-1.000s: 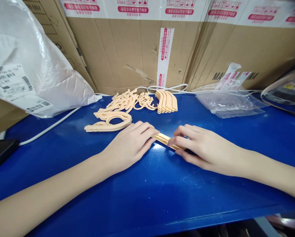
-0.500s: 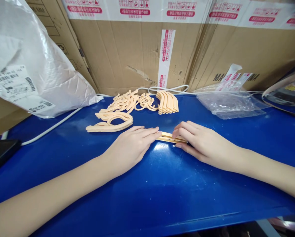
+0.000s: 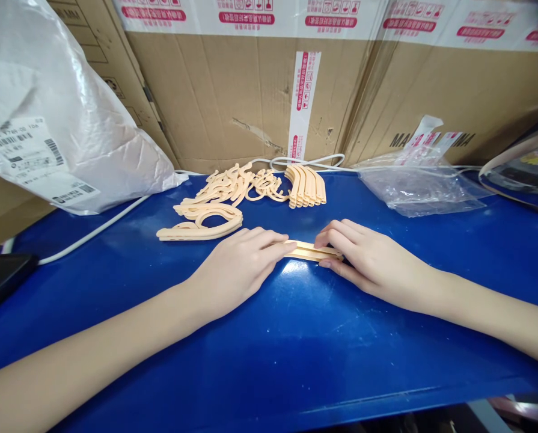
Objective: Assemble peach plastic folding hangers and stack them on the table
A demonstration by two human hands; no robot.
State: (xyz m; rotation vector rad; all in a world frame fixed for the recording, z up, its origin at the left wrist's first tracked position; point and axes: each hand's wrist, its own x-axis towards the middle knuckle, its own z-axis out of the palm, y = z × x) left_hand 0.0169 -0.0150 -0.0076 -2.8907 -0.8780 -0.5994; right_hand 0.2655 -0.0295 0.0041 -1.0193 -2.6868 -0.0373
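My left hand (image 3: 239, 264) and my right hand (image 3: 368, 261) rest on the blue table (image 3: 273, 337), each closed on one end of a small stack of peach plastic strips (image 3: 305, 251) that lies between them. Both hands cover the ends of the stack; only its middle shows. Behind my left hand lies a curved peach plastic piece (image 3: 201, 224). Farther back sits a loose pile of the same peach parts (image 3: 237, 183) and a neat row of curved ones (image 3: 305, 185) standing on edge.
Cardboard boxes (image 3: 250, 84) wall off the back. A white plastic bag with labels (image 3: 56, 114) sits at the left, a clear plastic bag (image 3: 417, 183) at the right. A white cable (image 3: 92, 231) runs across the left side. A black object (image 3: 0, 279) lies at the far left edge.
The stack of strips has turned from slanted to nearly level between my hands. My right hand moved slightly up and left; the left hand stayed about where it was.
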